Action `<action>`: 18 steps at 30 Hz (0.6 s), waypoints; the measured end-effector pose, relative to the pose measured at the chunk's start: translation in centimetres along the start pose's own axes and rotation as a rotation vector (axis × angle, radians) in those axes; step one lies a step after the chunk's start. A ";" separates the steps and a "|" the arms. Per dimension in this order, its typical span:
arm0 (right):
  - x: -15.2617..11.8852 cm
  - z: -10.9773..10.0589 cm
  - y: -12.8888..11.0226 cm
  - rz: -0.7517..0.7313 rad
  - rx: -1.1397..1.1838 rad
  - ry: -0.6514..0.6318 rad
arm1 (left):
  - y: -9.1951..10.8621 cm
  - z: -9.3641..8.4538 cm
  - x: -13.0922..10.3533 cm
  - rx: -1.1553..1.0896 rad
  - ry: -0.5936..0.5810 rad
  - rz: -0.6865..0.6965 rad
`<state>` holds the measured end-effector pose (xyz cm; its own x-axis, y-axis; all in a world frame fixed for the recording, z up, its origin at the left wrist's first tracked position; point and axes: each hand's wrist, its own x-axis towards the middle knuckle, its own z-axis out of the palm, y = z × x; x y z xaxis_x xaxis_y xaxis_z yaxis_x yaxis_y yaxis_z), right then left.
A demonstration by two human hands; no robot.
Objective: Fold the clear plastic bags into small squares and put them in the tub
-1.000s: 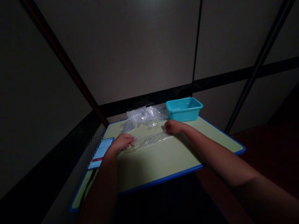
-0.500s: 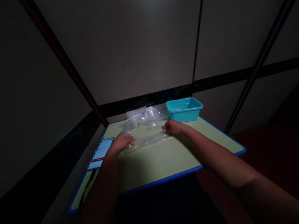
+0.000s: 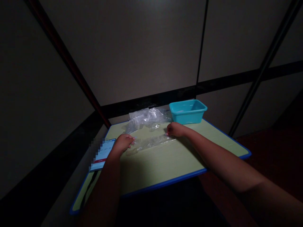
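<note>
A long, narrow strip of clear plastic (image 3: 151, 142) lies across the table between my two hands. My left hand (image 3: 124, 142) pinches its left end, thumb and fingers together. At the right end my right hand (image 3: 174, 129) has its fingers closed on the same plastic. Behind the strip a crumpled pile of clear plastic bags (image 3: 149, 118) rests near the back edge, touching the far part of the table.
A turquoise tub (image 3: 188, 117) stands at the back right of the pale green table (image 3: 161, 167), which has a blue rim. A phone or tablet (image 3: 104, 154) lies at the left edge beside a dark strap. Cabinet panels rise behind.
The fingers of my left hand have drawn together on the plastic's left end. My right hand stays almost in place. The view has shifted slightly.
</note>
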<state>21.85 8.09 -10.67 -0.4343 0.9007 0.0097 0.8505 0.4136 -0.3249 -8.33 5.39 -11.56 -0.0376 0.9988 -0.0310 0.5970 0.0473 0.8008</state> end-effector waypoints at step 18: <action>-0.3 -0.1 -0.3 0.012 -0.044 -0.005 | -1.0 0.0 0.9 0.055 0.070 -0.024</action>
<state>21.71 7.74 -10.51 -0.4257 0.9049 0.0017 0.8677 0.4087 -0.2830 -8.93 6.22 -12.41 -0.1073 0.9942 -0.0060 0.6385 0.0736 0.7661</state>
